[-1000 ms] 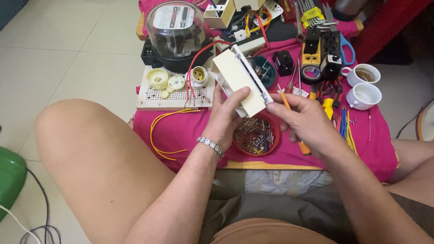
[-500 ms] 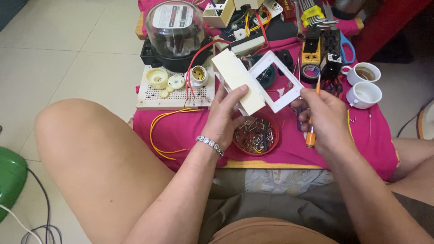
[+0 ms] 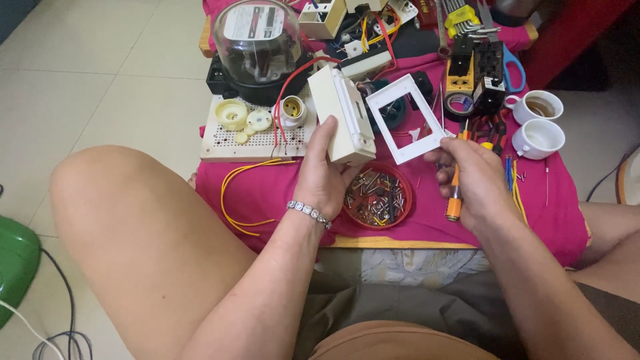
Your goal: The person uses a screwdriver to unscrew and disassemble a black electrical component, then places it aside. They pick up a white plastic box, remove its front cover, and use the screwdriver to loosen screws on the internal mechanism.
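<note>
Fingers (image 3: pixel 319 137) of the left hand (image 3: pixel 325 175) closed around a cream switch box (image 3: pixel 343 115), tilted, held above the red dish of screws (image 3: pixel 377 195). Right hand (image 3: pixel 470 177) fingers pinch one corner of a white square frame (image 3: pixel 403 119), just right of the box and apart from it; the same hand grips an orange-handled screwdriver (image 3: pixel 455 193) pointing down. Dish sits on the desk's pink cloth (image 3: pixel 280 183), below both parts. Left of the dish: yellow wires (image 3: pixel 240 193) and a perforated board (image 3: pixel 250 137) with lamp sockets. Beyond the board, a glass-domed meter (image 3: pixel 257 40). Right of the dish, two white cups (image 3: pixel 539 123); blue-handled scissors (image 3: pixel 512 67) behind them.
</note>
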